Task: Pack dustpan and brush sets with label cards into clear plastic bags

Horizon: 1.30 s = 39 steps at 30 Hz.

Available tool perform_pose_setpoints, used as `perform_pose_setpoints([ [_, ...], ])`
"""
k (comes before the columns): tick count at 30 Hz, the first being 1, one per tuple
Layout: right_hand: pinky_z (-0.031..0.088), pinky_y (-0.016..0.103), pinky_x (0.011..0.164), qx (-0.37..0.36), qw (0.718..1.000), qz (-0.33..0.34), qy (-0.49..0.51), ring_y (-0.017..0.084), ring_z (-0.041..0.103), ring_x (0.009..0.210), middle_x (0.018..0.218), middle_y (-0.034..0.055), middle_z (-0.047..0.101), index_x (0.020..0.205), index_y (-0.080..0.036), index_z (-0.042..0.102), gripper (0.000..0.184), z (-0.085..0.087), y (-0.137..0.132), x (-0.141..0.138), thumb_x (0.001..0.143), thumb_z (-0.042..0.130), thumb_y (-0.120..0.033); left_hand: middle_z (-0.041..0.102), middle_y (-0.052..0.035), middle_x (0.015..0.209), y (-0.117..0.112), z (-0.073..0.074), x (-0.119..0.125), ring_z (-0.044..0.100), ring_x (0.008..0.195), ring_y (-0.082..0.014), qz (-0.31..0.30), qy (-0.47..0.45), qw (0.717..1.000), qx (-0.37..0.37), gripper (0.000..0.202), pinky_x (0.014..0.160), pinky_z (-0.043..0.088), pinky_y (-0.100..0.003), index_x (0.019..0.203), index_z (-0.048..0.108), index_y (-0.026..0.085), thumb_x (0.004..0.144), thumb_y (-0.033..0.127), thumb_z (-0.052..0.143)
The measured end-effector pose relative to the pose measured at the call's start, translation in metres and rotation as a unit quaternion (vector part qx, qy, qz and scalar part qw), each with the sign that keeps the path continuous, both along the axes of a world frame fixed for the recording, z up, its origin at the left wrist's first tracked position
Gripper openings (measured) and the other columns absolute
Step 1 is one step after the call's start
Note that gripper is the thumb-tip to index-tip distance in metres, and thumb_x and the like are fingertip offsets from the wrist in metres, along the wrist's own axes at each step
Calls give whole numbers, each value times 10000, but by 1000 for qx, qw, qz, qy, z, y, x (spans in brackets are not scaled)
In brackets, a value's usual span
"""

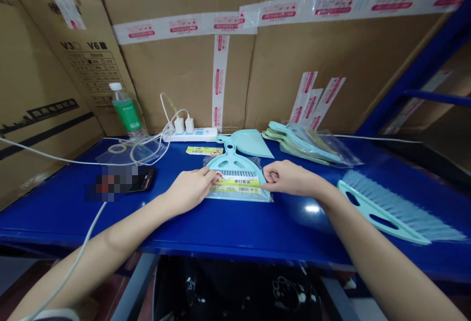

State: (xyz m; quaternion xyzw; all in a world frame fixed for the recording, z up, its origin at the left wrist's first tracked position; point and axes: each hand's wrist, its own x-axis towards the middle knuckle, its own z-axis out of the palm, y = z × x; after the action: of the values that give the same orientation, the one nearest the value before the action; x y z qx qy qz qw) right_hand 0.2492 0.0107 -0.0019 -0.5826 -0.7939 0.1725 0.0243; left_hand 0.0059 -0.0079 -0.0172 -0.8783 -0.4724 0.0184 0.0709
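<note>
Left hand (189, 188), right hand (289, 178) — pinching labelled bag (237, 186)

Beyond my right grip (289, 177) I see a loose dustpan (250, 143) and a stack of bagged sets (312, 144); a brush (397, 210) lies to its right. Left of my left grip (191, 188), a phone (142, 179); farther back, a green bottle (125, 111).

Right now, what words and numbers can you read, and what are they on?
"V3" and "V6": printed on the cardboard box at the left.
Label on the bagged dustpan: Chinese characters and a barcode, too small to read surely.
Red print on the packing tape: blurred.
Green label on the bottle: unreadable.
Small card behind the bagged dustpan: unreadable.
</note>
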Motion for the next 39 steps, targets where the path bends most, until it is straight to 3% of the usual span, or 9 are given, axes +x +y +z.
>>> perform_pose_setpoints([
  [15,267,251,512,-10,1000,2,11,117,421,528,521,-46,468,561,-220,371,210,-2,-1,-4,642,548,-141,631,-66,976,1,1,-4,631,694,-178,-1,-23,1000,0,238,650,507,-313,997,518,162,819,98,374],
  [21,268,234,518,28,992,96,72,100,357,505,515,-79,363,643,-212,443,150,-7,2,-2,630,495,-71,623,-52,1000,-1,1,-3,621,742,-182,-3,-11,1000,10,246,648,495,-309,996,537,181,828,90,382],
  [25,287,226,539,33,981,168,96,94,318,492,528,-85,296,767,-195,581,264,-9,3,-1,638,435,-17,599,-58,930,-1,0,-5,571,869,-203,-41,-25,998,37,243,681,472,-299,967,562,178,834,64,395],
  [29,312,228,569,55,975,198,87,109,373,542,565,-65,328,812,-189,629,326,-11,4,-1,635,434,3,580,-64,947,0,-2,-4,521,920,-206,-126,-6,990,69,320,749,434,-315,990,583,188,824,4,381],
  [33,344,258,647,108,969,213,61,159,444,674,597,-21,438,780,-194,615,261,-11,0,-5,671,454,-22,575,-51,967,-1,-3,0,526,931,-185,-181,24,981,60,396,800,409,-317,1149,544,204,865,13,345],
  [39,343,270,631,130,972,193,43,175,465,693,642,18,527,703,-192,525,86,-14,-9,-23,778,507,-152,554,-62,967,1,-8,3,542,933,-193,-191,54,979,50,471,776,441,-307,1288,468,221,881,40,314],
])
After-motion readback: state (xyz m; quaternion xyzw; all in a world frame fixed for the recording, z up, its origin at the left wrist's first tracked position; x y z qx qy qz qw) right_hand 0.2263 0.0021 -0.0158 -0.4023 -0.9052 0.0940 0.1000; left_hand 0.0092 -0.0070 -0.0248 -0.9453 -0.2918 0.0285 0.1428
